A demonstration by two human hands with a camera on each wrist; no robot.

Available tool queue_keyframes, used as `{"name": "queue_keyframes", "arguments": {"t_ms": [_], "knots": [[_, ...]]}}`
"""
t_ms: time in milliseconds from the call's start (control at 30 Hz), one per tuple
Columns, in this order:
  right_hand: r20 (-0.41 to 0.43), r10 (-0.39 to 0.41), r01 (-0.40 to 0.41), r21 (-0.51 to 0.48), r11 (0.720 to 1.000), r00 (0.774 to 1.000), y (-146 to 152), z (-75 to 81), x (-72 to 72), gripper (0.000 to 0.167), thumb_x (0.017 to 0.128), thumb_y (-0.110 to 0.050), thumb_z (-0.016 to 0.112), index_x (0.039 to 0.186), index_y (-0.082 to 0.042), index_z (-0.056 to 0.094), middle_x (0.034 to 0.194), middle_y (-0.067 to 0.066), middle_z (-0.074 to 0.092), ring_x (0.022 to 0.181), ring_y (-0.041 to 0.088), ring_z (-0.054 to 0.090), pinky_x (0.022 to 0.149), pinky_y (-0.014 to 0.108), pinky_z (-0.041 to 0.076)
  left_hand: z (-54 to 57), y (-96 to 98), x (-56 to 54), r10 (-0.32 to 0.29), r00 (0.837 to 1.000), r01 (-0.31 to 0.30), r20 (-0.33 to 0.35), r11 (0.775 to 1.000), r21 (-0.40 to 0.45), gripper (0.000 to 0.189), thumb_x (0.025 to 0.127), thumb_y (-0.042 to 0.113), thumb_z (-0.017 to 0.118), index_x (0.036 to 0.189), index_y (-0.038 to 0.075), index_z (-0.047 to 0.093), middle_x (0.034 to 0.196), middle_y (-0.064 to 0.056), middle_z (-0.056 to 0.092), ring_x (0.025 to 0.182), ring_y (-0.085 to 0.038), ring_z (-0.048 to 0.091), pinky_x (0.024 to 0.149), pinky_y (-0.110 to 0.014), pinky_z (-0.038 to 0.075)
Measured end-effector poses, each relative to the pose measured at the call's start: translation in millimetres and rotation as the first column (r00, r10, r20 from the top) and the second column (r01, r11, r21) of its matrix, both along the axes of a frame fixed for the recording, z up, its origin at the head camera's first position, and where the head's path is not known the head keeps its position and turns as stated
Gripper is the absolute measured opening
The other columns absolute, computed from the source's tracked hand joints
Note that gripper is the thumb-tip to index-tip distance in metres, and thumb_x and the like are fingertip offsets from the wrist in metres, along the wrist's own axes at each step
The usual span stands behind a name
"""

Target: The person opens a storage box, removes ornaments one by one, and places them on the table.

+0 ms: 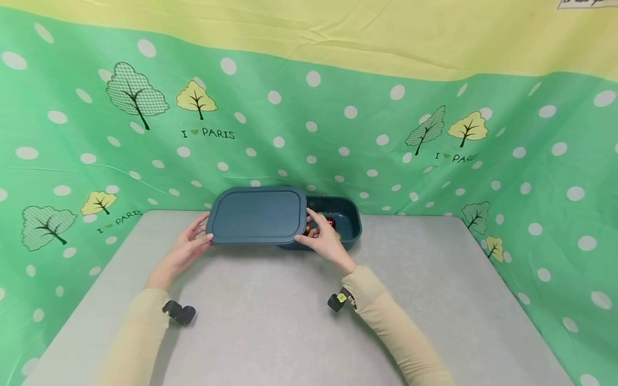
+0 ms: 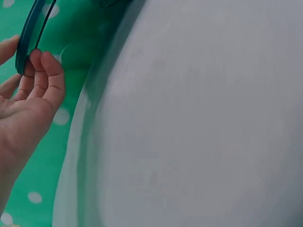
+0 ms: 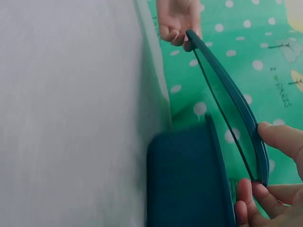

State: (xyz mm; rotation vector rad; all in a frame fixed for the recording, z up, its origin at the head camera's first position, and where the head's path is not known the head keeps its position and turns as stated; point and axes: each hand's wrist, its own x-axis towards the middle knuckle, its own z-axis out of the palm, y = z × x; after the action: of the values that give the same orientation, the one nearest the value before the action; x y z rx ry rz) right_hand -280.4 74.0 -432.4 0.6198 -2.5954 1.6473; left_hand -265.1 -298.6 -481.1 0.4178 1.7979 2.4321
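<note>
Both hands hold a dark blue lid (image 1: 258,215) by its short ends, raised above the table. My left hand (image 1: 185,249) pinches its left end, thumb on top and fingers below. At the right end my right hand (image 1: 324,236) grips the rim the same way. Under and to the right of the lid stands a matching dark blue box (image 1: 354,217), uncovered on its right side, with several small shiny items inside, one of them red (image 1: 331,221). The lid hides the box's left part. In the right wrist view the lid (image 3: 232,94) appears edge-on, apart from the box wall (image 3: 187,175).
The box stands at the back edge of a grey table (image 1: 270,321). Behind and beside the table hangs a green and yellow cloth (image 1: 309,123) with white dots and printed trees. Each sleeve carries a small black wrist camera (image 1: 179,312).
</note>
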Motion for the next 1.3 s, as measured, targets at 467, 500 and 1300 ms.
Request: {"name": "queue_keyframes", "arguments": {"t_ms": [467, 500, 1300], "knots": [[0.008, -0.004, 0.004, 0.009, 1.0, 1.0, -58, -3.3, 15.2, 0.081, 0.084, -0.016, 0.077, 0.151, -0.006, 0.033, 0.123, 0.012, 0.048, 0.066, 0.014, 0.05, 0.058, 0.023, 0.043, -7.2, -48.2, 23.8, 0.04, 0.997, -0.045, 0.06, 0.996, 0.077, 0.061, 0.099, -0.012, 0.039, 0.153, 0.012, 0.028, 0.108, -0.005, 0.058, 0.091, -0.013, 0.063, 0.077, -0.026, 0.052], [0.016, 0.001, -0.001, 0.008, 1.0, 1.0, -62, -3.6, 15.6, 0.081, 0.085, -0.017, 0.077, 0.151, -0.007, 0.033, 0.123, 0.01, 0.048, 0.067, 0.013, 0.051, 0.059, 0.023, 0.044, -7.7, -52.1, 25.6, 0.034, 0.998, -0.041, 0.06, 0.993, 0.107, 0.06, 0.099, -0.013, 0.038, 0.152, 0.013, 0.031, 0.108, -0.005, 0.059, 0.092, -0.014, 0.063, 0.077, -0.026, 0.052], [0.116, -0.087, 0.079, 0.071, 0.994, 0.989, -119, -35.8, 14.1, 0.067, 0.085, -0.021, 0.076, 0.142, -0.002, 0.048, 0.11, 0.015, 0.067, 0.081, 0.017, 0.067, 0.067, 0.028, 0.052, -18.1, -85.8, 37.9, 0.223, 0.94, -0.241, 0.259, 0.969, 0.043, 0.07, 0.099, 0.001, 0.051, 0.157, 0.013, 0.013, 0.12, 0.002, 0.039, 0.097, -0.002, 0.057, 0.081, -0.02, 0.049]]}}
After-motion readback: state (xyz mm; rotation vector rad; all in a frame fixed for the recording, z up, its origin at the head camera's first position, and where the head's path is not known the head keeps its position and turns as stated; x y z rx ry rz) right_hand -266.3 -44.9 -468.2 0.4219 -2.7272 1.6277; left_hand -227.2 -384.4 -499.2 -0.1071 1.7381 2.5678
